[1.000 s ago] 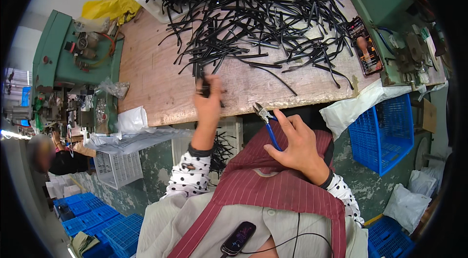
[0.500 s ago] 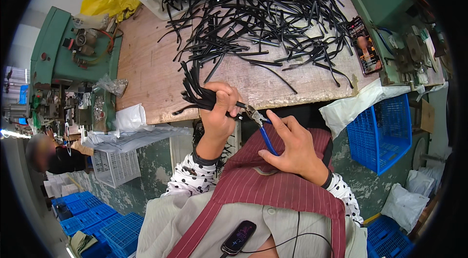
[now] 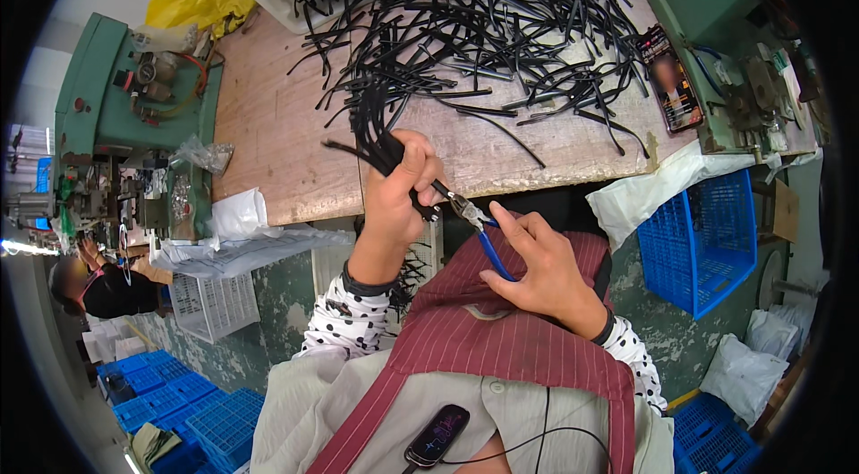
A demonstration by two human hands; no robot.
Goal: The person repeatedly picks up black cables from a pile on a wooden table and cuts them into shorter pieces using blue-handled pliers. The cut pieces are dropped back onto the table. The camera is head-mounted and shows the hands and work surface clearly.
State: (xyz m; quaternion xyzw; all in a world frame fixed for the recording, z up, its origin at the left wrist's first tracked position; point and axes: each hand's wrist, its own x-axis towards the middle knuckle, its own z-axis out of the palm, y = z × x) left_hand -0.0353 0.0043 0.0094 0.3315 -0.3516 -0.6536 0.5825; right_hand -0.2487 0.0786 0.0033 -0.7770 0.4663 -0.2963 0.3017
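My left hand [image 3: 394, 196] grips a bundle of black strips [image 3: 376, 129] that fan out upward above the near edge of the wooden table [image 3: 268, 134]. My right hand [image 3: 537, 268] holds blue-handled pliers [image 3: 479, 228], whose metal jaws touch the lower end of the bundle at my left hand. A large tangled pile of black strips [image 3: 465, 17] covers the far middle of the table.
A green machine [image 3: 134, 116] stands left of the table, another green machine [image 3: 716, 17] at the right. A phone [image 3: 671, 80] lies by the right machine. A blue crate [image 3: 707, 241] sits below right. Another person [image 3: 98, 277] works at far left.
My left hand came back from the pile with a bundle of strips toward my body. The pliers in my right hand rose until their jaws met the bundle's end.
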